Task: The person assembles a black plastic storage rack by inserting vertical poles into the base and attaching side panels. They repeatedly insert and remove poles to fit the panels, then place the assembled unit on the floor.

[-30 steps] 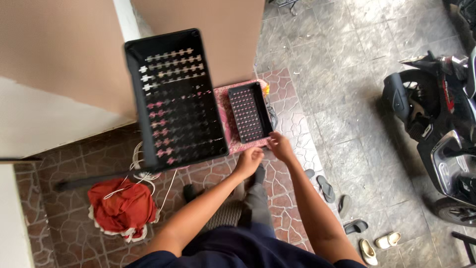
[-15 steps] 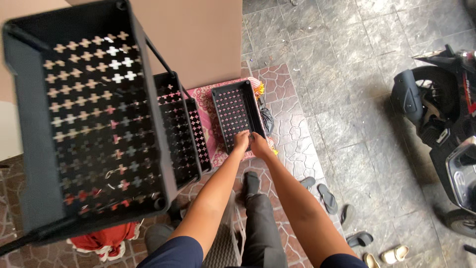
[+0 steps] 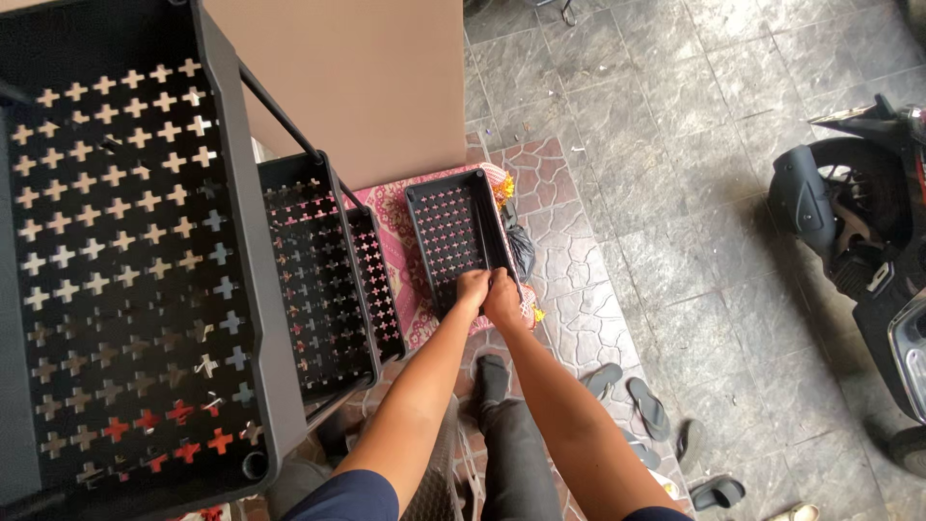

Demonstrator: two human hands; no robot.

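A loose black tray with cross-shaped cutouts lies on a pink patterned mat on the tiled floor. My left hand and my right hand are side by side at its near edge, both closed on the rim. To the left stands a black tiered rack with a large top tray close to the camera and a lower tray beneath it, both with the same cross cutouts.
A tan wall panel rises behind the rack. A parked scooter stands at the right. Several sandals lie on the stone floor near my feet. Yellow flowers sit by the mat's far corner.
The camera has come lower and closer to the rack, whose top tray now fills the left. My hands have come together on the loose tray's near edge.
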